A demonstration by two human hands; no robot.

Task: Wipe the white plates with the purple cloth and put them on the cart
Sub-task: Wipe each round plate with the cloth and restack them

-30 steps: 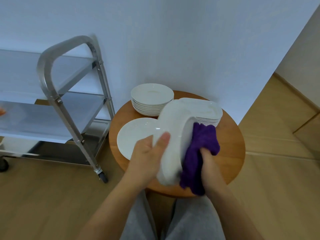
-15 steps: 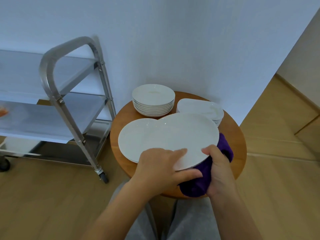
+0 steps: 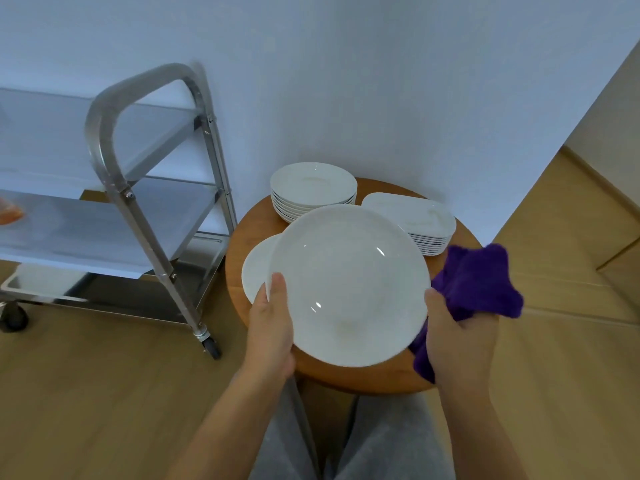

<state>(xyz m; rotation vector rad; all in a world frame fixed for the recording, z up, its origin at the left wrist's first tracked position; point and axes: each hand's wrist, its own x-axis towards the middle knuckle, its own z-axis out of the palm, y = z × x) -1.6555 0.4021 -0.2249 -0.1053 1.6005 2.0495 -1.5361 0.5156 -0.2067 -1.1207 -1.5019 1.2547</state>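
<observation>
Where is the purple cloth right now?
In the head view the purple cloth is at the right, bunched in the right hand beside the right rim of the held plate, over the round wooden table's right edge.

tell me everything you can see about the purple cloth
The purple cloth looks like a soft, fuzzy fabric, deep violet and plain, with no print visible. It is bunched and crumpled, not spread flat. The right hand grips it, fingers curled round it. It sits by the right rim of the held white plate, partly tucked behind and under that edge, with a lobe sticking up and to the right above the round wooden table. Whether it touches the table is hidden.
</observation>
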